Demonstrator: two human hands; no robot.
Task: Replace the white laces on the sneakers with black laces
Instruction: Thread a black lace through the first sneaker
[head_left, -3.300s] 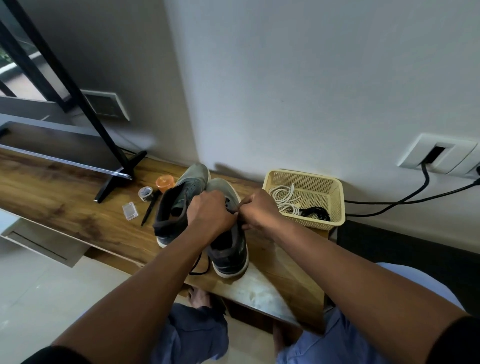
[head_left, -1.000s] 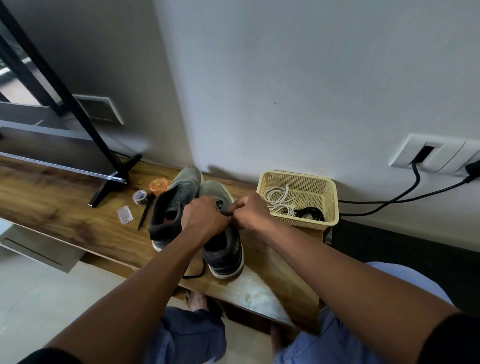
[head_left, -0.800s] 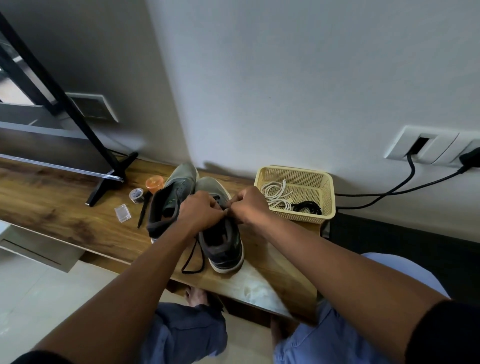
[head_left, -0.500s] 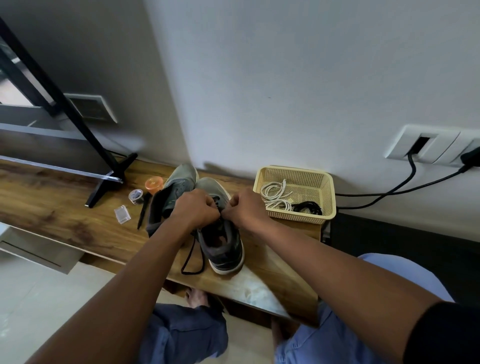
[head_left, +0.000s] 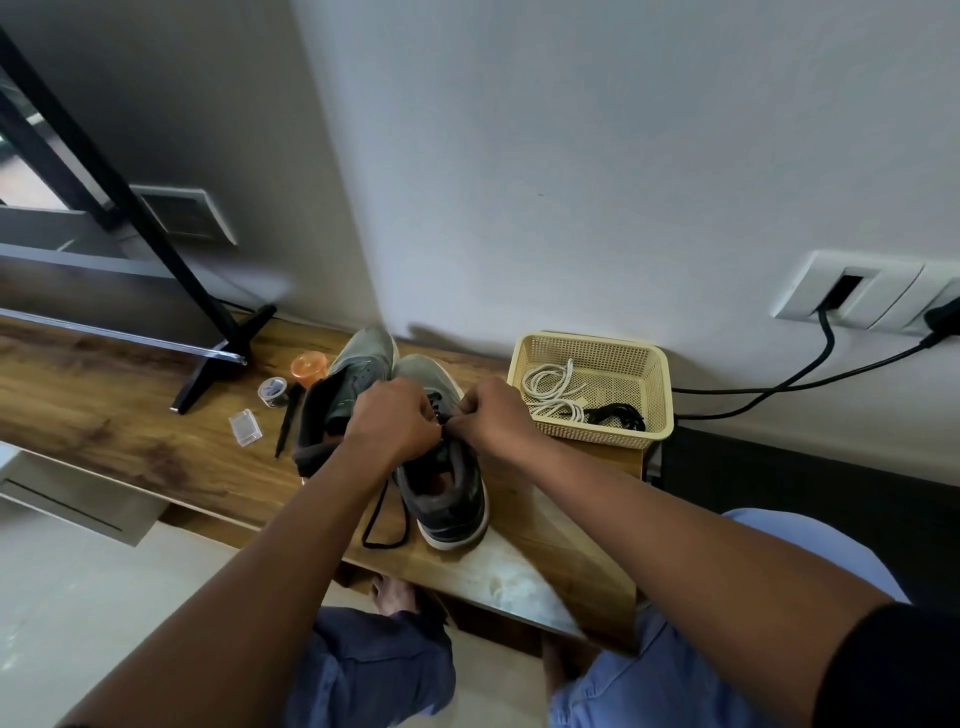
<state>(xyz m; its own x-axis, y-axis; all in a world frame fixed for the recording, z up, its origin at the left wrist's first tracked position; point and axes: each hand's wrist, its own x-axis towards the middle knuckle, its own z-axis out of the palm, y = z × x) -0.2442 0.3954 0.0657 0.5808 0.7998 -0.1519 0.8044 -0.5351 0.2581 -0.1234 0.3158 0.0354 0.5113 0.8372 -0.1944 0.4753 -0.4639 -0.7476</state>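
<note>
Two grey sneakers stand side by side on the wooden shelf (head_left: 119, 415), toes to the wall. Over the right sneaker (head_left: 447, 493), my left hand (head_left: 392, 421) and my right hand (head_left: 493, 415) meet at its eyelets, both pinching a black lace (head_left: 387, 514) whose loose end loops down onto the wood beside the shoe. The left sneaker (head_left: 343, 400) is partly hidden by my left hand. White laces (head_left: 553, 395) and another black lace (head_left: 618, 415) lie in the yellow basket (head_left: 660, 384).
A black stand foot (head_left: 223, 358), an orange cap (head_left: 309, 364), a tape roll (head_left: 272, 389), a black pen (head_left: 288, 421) and a clear small box (head_left: 245, 427) lie left of the shoes. Wall sockets with black cables (head_left: 810, 369) are at the right. My knees are below the shelf edge.
My hands stayed at the right sneaker's eyelets with small shifts; the black lace's loose loop now hangs longer beside the shoe. The camera view drifted slightly.
</note>
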